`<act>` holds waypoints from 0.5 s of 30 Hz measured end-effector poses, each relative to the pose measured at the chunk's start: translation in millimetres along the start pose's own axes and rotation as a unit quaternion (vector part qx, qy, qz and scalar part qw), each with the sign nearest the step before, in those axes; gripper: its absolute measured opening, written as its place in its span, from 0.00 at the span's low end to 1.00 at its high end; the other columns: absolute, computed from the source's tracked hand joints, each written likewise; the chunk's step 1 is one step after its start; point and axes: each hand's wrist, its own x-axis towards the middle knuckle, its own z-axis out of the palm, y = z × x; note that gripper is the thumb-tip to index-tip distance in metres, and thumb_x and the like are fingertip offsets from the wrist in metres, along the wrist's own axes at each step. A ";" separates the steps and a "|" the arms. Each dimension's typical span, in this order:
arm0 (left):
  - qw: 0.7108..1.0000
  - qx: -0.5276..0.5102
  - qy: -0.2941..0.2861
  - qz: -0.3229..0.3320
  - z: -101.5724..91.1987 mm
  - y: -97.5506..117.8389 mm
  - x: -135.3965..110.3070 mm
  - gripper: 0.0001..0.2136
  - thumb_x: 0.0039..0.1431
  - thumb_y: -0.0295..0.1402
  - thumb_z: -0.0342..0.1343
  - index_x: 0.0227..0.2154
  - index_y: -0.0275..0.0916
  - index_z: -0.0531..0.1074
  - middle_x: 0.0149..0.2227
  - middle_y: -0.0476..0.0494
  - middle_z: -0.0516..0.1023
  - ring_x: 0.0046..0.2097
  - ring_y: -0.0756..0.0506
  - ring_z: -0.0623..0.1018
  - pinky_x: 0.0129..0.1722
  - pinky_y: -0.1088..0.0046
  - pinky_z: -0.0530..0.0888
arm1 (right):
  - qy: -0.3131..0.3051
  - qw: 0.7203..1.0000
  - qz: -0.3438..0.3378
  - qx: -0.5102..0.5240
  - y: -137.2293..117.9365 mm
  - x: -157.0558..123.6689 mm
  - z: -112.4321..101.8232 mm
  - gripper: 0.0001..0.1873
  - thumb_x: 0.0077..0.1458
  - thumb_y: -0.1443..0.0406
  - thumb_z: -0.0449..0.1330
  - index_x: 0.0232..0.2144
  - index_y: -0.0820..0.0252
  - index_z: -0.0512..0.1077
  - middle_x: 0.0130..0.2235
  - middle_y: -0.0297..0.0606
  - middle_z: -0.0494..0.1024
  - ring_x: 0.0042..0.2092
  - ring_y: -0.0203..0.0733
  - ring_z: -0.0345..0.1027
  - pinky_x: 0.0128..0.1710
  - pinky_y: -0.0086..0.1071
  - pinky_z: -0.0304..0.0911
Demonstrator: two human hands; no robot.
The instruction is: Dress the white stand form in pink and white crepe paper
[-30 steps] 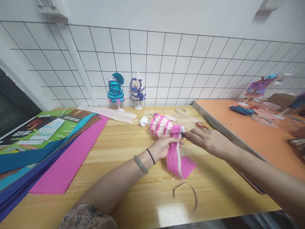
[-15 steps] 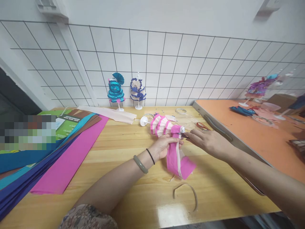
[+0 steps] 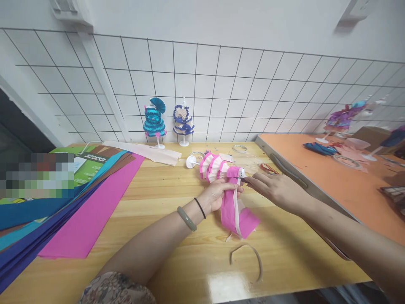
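Observation:
A small white dress form [image 3: 242, 173] lies on its side, dressed in tiered pink and cream ruffles [image 3: 213, 166], its round base [image 3: 191, 161] pointing left. My left hand [image 3: 218, 193] is closed around its upper part, thumb pressing down a pink crepe paper strip [image 3: 229, 207] edged in cream. The strip hangs down and folds over on the table. At the form's top end, my right hand [image 3: 275, 185] has its fingers closed together against the strip's upper edge. Something dark shows at those fingertips, too small to make out.
Crepe paper sheets [image 3: 95, 202] are piled at left. Two dressed forms, one teal [image 3: 154, 120] and one blue and cream [image 3: 184, 122], stand by the grid wall. Red-handled scissors [image 3: 268, 168] and a tape roll [image 3: 239, 148] lie behind; a curled strip [image 3: 260, 264] lies in front.
The view has shifted very slightly. My right fingertips have moved a little at the strip's upper edge; my left hand keeps its hold on the dress form.

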 end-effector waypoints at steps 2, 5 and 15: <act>1.000 0.001 0.002 0.001 0.5 0.2 -0.3 0.08 0.45 0.19 0.58 0.32 0.30 0.72 0.27 0.41 0.77 0.27 0.51 0.74 0.29 0.76 0.69 | -0.001 1.000 0.003 0.003 0.8 -1.1 1.7 0.13 0.62 0.71 0.43 0.46 0.64 0.64 0.30 0.37 0.71 0.27 0.36 0.63 0.25 0.30 0.49; 1.000 -0.002 0.009 0.002 1.6 0.9 -1.0 0.07 0.46 0.18 0.57 0.30 0.30 0.71 0.25 0.43 0.75 0.26 0.51 0.74 0.28 0.76 0.69 | -0.002 1.000 0.005 0.009 2.1 -2.7 5.0 0.13 0.62 0.69 0.45 0.46 0.63 0.64 0.30 0.37 0.71 0.27 0.36 0.64 0.24 0.29 0.49; 1.000 -0.007 0.009 0.001 0.5 1.1 -0.9 0.08 0.45 0.18 0.58 0.29 0.31 0.71 0.23 0.44 0.75 0.26 0.51 0.74 0.29 0.76 0.69 | 0.071 0.995 0.061 0.030 -3.3 -6.0 1.2 0.14 0.63 0.63 0.46 0.47 0.62 0.65 0.32 0.40 0.73 0.30 0.36 0.67 0.25 0.27 0.54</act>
